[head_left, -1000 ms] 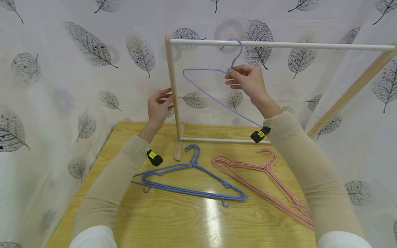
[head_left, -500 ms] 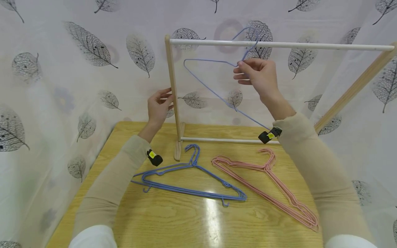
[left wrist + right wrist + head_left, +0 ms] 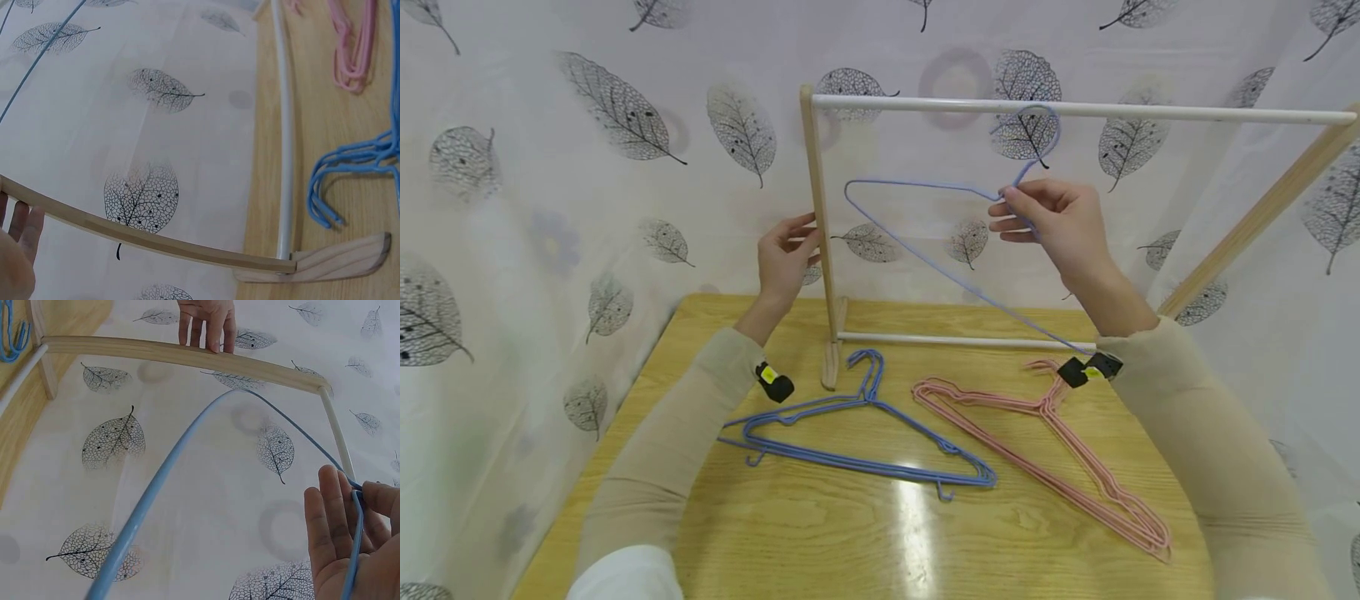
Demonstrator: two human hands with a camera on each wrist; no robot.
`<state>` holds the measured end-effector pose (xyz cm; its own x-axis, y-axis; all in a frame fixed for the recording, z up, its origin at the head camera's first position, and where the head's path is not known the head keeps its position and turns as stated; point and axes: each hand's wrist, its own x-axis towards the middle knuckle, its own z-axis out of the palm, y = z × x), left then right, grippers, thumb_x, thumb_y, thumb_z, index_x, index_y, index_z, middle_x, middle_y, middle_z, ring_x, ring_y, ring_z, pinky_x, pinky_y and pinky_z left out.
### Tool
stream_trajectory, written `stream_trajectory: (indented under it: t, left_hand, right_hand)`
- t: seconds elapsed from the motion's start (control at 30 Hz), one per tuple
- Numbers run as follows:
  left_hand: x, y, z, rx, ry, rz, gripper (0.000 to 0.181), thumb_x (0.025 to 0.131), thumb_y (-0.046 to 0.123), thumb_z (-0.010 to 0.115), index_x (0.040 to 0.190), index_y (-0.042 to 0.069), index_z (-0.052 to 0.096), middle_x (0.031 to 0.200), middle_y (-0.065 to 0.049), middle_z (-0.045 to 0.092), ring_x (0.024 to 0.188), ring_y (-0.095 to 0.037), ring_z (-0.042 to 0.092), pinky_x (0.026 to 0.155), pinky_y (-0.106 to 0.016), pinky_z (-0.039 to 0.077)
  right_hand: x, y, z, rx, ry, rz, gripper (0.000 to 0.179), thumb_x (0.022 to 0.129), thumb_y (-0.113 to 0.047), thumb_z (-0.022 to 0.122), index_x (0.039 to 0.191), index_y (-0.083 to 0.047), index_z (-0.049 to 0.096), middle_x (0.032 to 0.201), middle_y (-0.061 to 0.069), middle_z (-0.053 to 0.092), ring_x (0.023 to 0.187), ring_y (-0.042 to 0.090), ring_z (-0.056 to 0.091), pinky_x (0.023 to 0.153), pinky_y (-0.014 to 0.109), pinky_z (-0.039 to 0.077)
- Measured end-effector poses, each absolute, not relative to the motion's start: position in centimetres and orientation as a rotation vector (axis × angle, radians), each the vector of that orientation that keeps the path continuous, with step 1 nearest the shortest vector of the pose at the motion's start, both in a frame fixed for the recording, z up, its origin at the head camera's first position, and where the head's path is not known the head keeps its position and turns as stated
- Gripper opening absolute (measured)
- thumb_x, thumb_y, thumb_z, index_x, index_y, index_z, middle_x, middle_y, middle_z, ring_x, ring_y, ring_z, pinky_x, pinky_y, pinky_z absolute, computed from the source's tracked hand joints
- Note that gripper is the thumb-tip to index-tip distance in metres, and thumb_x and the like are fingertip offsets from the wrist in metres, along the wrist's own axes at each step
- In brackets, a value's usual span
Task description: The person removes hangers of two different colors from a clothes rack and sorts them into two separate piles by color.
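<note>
My right hand [image 3: 1060, 221] pinches a blue clothes hanger [image 3: 917, 182] at its neck, between thumb and fingertips. The hanger's hook [image 3: 1058, 137] overlaps the white top rail [image 3: 1150, 109] of a clothes rack in the head view, and its long lower bar slants down toward my right wrist. In the right wrist view the hanger's wire [image 3: 156, 475] runs close past the camera. With thumb and fingers, my left hand [image 3: 786, 258] holds the rack's left wooden post [image 3: 822, 192]; the post hides some fingertips. Below, several blue hangers [image 3: 865, 400] lie stacked on the wooden table [image 3: 820, 533].
Several pink hangers [image 3: 1037, 407] lie on the table to the right of the blue stack, below my right forearm. A white lower rail [image 3: 925, 339] joins the rack's legs near the table's back edge. Behind stands a pale leaf-patterned curtain [image 3: 625, 250].
My right hand has carried the blue hanger up and to the right, its hook rising above the rail, then down again further right. My left hand stays at the post.
</note>
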<state>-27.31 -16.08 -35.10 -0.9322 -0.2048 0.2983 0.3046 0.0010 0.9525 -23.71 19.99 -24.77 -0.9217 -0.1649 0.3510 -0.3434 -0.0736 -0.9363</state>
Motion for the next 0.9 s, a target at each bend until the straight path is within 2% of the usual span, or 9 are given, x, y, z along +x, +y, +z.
stream_trajectory:
  t: [0.2, 0.43, 0.77, 0.9]
  left_hand:
    - [-27.3, -16.1, -35.1, -0.094, -1.93, -1.993, 0.031, 0.101, 0.008, 0.07, 0.131, 0.001, 0.07, 0.101, 0.004, 0.069, 0.087, -0.01, 0.069, 0.084, -0.026, 0.07]
    - [-27.4, -15.9, -35.2, -0.111, -1.917, -1.998, 0.031, 0.101, 0.006, 0.07, 0.131, -0.001, 0.069, 0.097, 0.009, 0.067, 0.085, -0.009, 0.069, 0.082, -0.024, 0.07]
    - [-27.2, -15.8, -35.1, -0.106, -1.914, -1.995, 0.031, 0.1, 0.007, 0.072, 0.13, -0.001, 0.069, 0.098, 0.008, 0.067, 0.085, -0.01, 0.068, 0.081, -0.024, 0.07]
    - [-27.4, -15.7, -35.2, -0.117, -1.906, -2.006, 0.031, 0.101, 0.007, 0.071, 0.13, -0.002, 0.069, 0.097, 0.008, 0.067, 0.085, -0.011, 0.068, 0.082, -0.025, 0.07]
  right_hand:
    - [-22.5, 21.6, -27.3, 0.521, -2.118, 2.158, 0.025, 0.1, -0.021, 0.074, 0.112, 0.001, 0.077, 0.088, 0.0, 0.083, 0.078, 0.013, 0.081, 0.075, 0.027, 0.071]
    - [-21.3, 21.7, -30.9, 0.483, -2.247, 2.181, 0.02, 0.102, -0.023, 0.072, 0.109, -0.005, 0.077, 0.089, -0.002, 0.083, 0.08, 0.012, 0.08, 0.079, 0.027, 0.071]
    - [-19.9, 20.2, -36.8, 0.446, -2.447, 2.228, 0.026, 0.105, -0.022, 0.068, 0.114, 0.001, 0.072, 0.09, -0.004, 0.083, 0.081, 0.012, 0.081, 0.083, 0.033, 0.072]
    - [-19.3, 19.0, -38.9, 0.447, -2.534, 2.225, 0.034, 0.106, -0.026, 0.067, 0.119, 0.005, 0.069, 0.091, -0.007, 0.082, 0.084, 0.012, 0.081, 0.087, 0.037, 0.072]
